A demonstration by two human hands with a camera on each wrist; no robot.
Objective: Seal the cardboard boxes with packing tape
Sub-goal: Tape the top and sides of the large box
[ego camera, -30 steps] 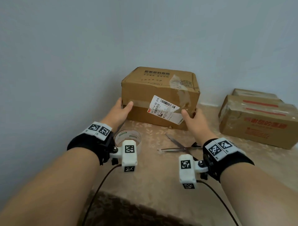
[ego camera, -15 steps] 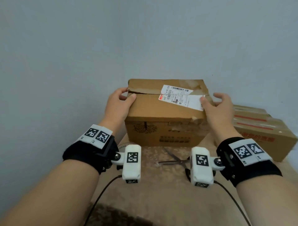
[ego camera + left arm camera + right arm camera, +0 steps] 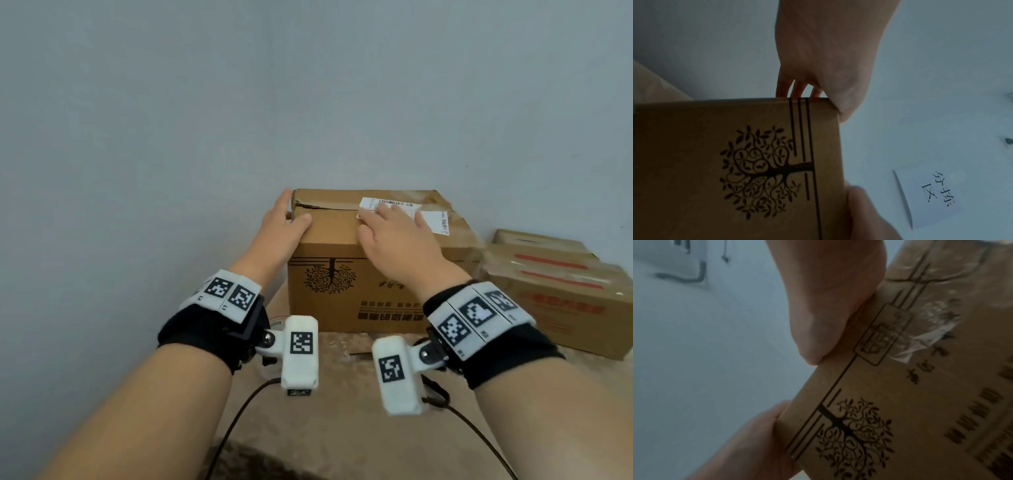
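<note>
A brown cardboard box (image 3: pixel 346 291) stands on the table with its tree-print side toward me. Its top flaps meet at a gaping seam (image 3: pixel 329 205), and a white shipping label (image 3: pixel 433 219) lies across it. My left hand (image 3: pixel 294 209) grips the top left corner, thumb on top and fingers down the left side, as the left wrist view shows on the box (image 3: pixel 735 162). My right hand (image 3: pixel 383 221) lies flat on the top, fingers straight over the label. A clear tape roll (image 3: pixel 275 322) peeks out behind my left wrist.
Two other boxes (image 3: pixel 555 291) with red-striped tape sit stacked at the right against the wall. Scissors (image 3: pixel 436 394) lie on the beige tablecloth (image 3: pixel 342 428), mostly hidden by my right wrist. The wall stands close behind and to the left of the box.
The box has been tipped so the labelled flap side faces up and the tree-print side faces me. My right hand moved from the right edge onto the top over the label.
</note>
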